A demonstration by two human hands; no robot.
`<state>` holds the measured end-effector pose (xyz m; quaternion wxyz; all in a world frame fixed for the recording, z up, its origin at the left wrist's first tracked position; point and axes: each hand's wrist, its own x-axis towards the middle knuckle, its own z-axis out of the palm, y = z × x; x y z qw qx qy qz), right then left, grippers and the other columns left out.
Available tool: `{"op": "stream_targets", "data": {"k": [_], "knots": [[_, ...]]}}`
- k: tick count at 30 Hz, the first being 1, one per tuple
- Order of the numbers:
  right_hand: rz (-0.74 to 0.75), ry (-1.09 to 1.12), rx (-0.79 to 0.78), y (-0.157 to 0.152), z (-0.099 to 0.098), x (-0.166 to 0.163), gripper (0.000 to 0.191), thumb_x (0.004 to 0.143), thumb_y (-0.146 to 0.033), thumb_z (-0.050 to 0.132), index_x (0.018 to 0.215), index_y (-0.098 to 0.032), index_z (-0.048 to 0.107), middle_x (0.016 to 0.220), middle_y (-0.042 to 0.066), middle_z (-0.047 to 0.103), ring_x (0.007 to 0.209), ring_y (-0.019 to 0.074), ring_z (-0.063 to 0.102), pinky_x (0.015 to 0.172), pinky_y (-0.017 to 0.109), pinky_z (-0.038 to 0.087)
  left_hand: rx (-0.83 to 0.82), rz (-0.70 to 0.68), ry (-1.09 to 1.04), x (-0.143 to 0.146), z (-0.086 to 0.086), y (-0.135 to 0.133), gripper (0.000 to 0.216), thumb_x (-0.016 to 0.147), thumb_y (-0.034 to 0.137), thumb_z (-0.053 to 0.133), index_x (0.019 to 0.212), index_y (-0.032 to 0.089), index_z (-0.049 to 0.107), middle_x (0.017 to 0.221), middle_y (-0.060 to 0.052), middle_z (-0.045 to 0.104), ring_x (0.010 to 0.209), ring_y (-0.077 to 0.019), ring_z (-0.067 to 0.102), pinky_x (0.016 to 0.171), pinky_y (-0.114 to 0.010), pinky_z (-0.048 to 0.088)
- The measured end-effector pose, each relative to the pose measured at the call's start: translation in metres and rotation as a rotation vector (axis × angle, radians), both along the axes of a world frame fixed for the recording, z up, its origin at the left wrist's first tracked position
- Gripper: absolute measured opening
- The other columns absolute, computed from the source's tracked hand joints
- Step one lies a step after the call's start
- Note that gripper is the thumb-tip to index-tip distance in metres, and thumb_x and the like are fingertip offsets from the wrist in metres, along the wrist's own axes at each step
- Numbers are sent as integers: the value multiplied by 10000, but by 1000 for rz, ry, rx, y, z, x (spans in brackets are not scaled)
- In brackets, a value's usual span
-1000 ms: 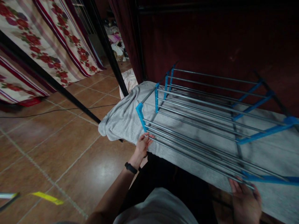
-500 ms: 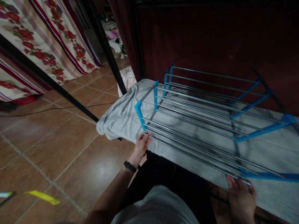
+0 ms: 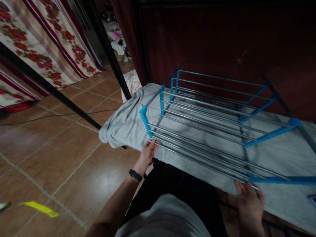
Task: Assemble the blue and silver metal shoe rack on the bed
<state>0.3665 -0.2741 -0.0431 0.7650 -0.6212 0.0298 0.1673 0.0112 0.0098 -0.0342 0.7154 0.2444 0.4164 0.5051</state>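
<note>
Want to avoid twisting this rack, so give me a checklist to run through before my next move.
1. Left hand on the near rod at its left end: ok, fingers touch it beside the blue end piece.
2. Right hand on that rod's right end: ok, fingertips rest on it.
3. Both hands closed firmly round the rod: cannot tell.
4. Rack supported: ok, it lies on the grey cloth.
5. Cloth lying flat: not ok, it bunches and hangs over the left corner.
6. Rods seated in the blue end pieces: cannot tell, too dim.
</note>
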Motion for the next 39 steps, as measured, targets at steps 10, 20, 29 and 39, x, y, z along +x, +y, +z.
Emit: {"op": "stream_targets", "data": {"k": [10, 20, 29, 39], "knots": [[-50, 28, 33, -2, -6, -1, 412, 650, -289, 777, 916, -304, 463, 835, -90, 609, 717, 99, 633, 814, 376, 604, 19, -17, 14, -1, 0, -1, 214, 752, 271, 811, 867, 139, 690, 868, -59, 713, 821, -146, 681, 847, -287, 557], [-58, 74, 93, -1, -13, 6, 528, 566, -228, 826, 953, -271, 469, 820, -82, 629, 726, 105, 644, 801, 337, 597, 9, -22, 17, -1, -2, 1, 209, 738, 254, 819, 843, 133, 685, 874, -66, 725, 820, -153, 692, 829, -279, 566], [-29, 32, 83, -1, -14, 6, 391, 612, -252, 777, 834, -242, 456, 845, -53, 632, 830, 133, 659, 895, 407, 579, -13, -22, 37, 1, -3, 3, 238, 732, 244, 826, 871, 127, 673, 865, -54, 726, 798, -143, 691, 826, -282, 570], [-73, 67, 68, -1, -16, 6, 569, 591, -286, 811, 1056, -302, 484, 835, -67, 617, 765, 112, 635, 884, 367, 555, -78, -12, 94, 4, 0, 8, 134, 806, 195, 751, 838, 123, 643, 801, -44, 706, 695, -114, 670, 776, -267, 584]]}}
